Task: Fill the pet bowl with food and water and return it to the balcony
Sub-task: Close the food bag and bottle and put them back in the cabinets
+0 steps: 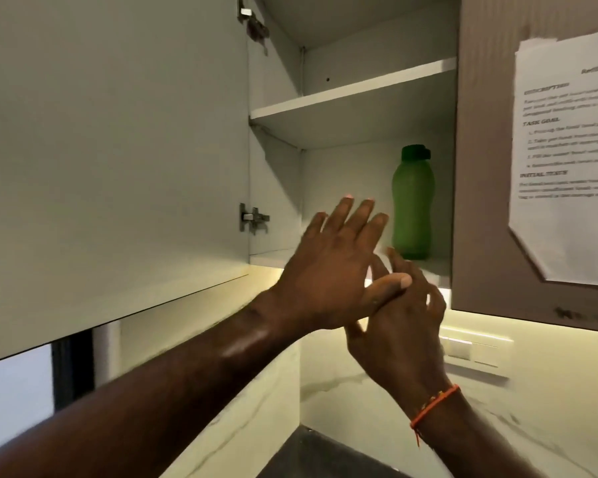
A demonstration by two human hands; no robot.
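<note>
Marble-veined worktop (532, 439) lies nearest, at 5 o'clock, with a dark patch at 6 that may be a sink. Above it both hands are raised toward the open cupboard. The left hand (328, 270) is spread flat, fingers (346, 215) straight, holding nothing; its thumb crosses the right hand (404, 326), whose fingers are loosely bent and also hold nothing. An orange thread (435, 403) rings the right wrist. Farther in, on the lower shelf (435, 267) at 1 o'clock from the hands, a green bottle (413, 205) stands upright, capped, just beyond the fingertips and untouched. The door (111, 150) hangs open at 9 o'clock; a printed sheet (567, 160) is at 3. No pet bowl or food is in view. By my reading, the task is early: water is being fetched; filling and the balcony return remain.
</note>
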